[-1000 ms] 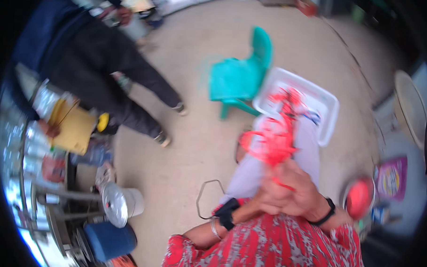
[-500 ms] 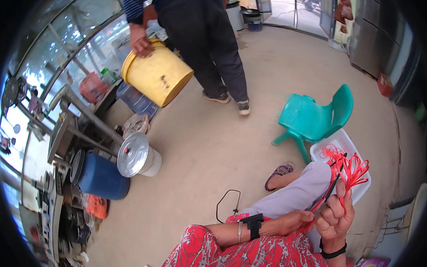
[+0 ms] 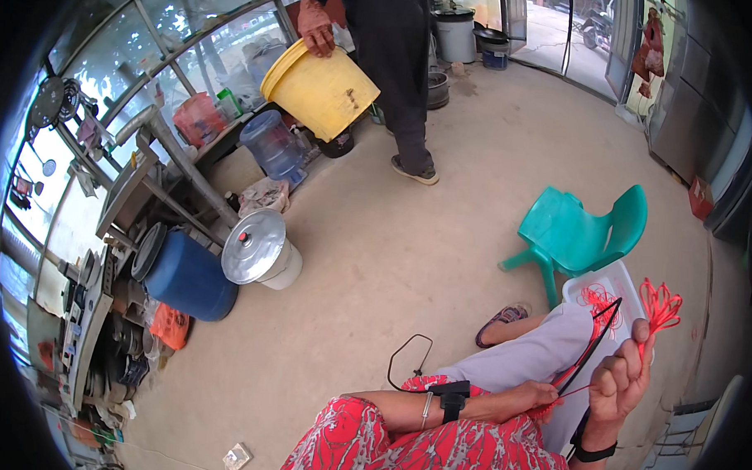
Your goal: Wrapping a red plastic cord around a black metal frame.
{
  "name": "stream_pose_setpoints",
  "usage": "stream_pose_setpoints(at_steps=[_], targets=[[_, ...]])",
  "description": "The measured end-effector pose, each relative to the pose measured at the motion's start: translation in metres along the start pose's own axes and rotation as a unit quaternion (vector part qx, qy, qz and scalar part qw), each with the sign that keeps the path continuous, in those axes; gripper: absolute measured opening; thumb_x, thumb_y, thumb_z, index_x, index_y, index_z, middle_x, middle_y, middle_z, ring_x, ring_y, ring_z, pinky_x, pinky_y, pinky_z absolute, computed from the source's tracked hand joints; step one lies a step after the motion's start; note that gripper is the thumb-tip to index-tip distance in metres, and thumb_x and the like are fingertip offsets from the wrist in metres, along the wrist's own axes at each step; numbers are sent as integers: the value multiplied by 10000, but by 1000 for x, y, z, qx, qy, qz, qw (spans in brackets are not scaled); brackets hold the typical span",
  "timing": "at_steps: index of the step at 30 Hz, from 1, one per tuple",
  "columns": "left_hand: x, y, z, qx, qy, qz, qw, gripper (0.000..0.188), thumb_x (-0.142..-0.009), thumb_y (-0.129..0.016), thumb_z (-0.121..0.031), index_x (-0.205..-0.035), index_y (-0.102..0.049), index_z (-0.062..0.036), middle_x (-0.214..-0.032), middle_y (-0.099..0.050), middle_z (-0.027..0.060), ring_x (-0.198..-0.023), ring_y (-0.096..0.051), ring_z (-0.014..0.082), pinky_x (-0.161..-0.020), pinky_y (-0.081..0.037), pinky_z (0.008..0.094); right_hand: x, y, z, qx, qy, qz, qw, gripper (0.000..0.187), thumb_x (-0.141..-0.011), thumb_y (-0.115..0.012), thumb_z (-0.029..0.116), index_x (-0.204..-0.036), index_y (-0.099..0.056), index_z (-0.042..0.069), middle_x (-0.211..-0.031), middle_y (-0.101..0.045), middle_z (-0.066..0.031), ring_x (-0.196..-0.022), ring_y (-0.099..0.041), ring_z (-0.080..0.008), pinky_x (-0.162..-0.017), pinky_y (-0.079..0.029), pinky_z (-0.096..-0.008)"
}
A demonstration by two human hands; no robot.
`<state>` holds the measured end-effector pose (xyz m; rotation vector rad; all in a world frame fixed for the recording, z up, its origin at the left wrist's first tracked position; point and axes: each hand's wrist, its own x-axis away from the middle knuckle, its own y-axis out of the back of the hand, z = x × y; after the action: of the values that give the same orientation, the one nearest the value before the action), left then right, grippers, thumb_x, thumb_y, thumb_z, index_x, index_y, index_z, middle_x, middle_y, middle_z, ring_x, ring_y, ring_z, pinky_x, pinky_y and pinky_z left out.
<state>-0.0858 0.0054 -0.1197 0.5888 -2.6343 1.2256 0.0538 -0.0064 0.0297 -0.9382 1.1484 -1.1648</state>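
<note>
One bunch of red cord (image 3: 661, 305), looped, stands up in the right hand (image 3: 616, 384), pinched between thumb and finger. Left hand (image 3: 523, 400) lower, over the red patterned clothing (image 3: 460, 449), fingers curled on cord; exact grip hard to make out. Red strand (image 3: 576, 391) runs between the two. Thin black strip (image 3: 592, 347) slants up above the grey trouser leg (image 3: 513, 352). Beyond: white tub (image 3: 632, 298), red loops (image 3: 599, 298) showing against it; green chair (image 3: 568, 232) just beside. Farther off, at left, white pail (image 3: 285, 270) with silver lid (image 3: 255, 249) near blue barrel (image 3: 194, 277); a co-worker's hand (image 3: 316, 29) carries a tilted yellow bucket (image 3: 321, 90).
</note>
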Motion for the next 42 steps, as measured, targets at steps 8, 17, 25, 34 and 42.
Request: stream_pose_setpoints(at_steps=[8, 17, 25, 34, 42], targets=[[0, -5, 5, -52, -33, -55, 997, 246, -951, -556, -247, -1027, -578, -13, -830, -627, 45, -738, -563, 89, -642, -438, 222, 2, 4, 17, -1, 37, 36, 999, 287, -1054, -251, 324, -1052, -387, 72, -591, -265, 31, -419, -178, -55, -387, -165, -231], [6, -13, 0, -117, -104, -104, 982, 206, -882, -591, -127, -1052, -563, -14, -780, -617, 42, -651, -525, 76, -565, -415, 231, 8, -2, 4, -7, 33, 22, 999, 292, -1053, -261, 326, -1056, -399, 68, -594, -265, 34, -419, -179, -51, -395, -157, -232], [1, -23, -7, -233, -189, -144, 943, 152, -843, -627, -99, -933, -539, -12, -717, -575, 28, -639, -512, 88, -527, -410, 265, 8, -10, -2, 4, 44, 48, 998, 313, -1057, -240, 310, -1085, -407, 47, -612, -230, 31, -435, -179, -53, -417, -167, -237], [-17, -31, -5, -188, -209, -143, 949, 93, -818, -628, -23, -837, -540, 3, -652, -545, 42, -626, -533, 110, -559, -433, 285, 5, -13, -13, -10, 68, -2, 998, 271, -1055, -249, 314, -1044, -389, 83, -575, -248, 40, -403, -185, -45, -395, -178, -228], [-37, -25, 15, -195, -297, -155, 922, 102, -828, -611, -16, -902, -543, 1, -774, -612, 67, -701, -591, 160, -589, -452, 337, -2, -12, -21, -5, 10, -38, 999, 248, -1052, -256, 321, -1052, -382, 107, -567, -248, 50, -400, -183, -43, -400, -188, -232]])
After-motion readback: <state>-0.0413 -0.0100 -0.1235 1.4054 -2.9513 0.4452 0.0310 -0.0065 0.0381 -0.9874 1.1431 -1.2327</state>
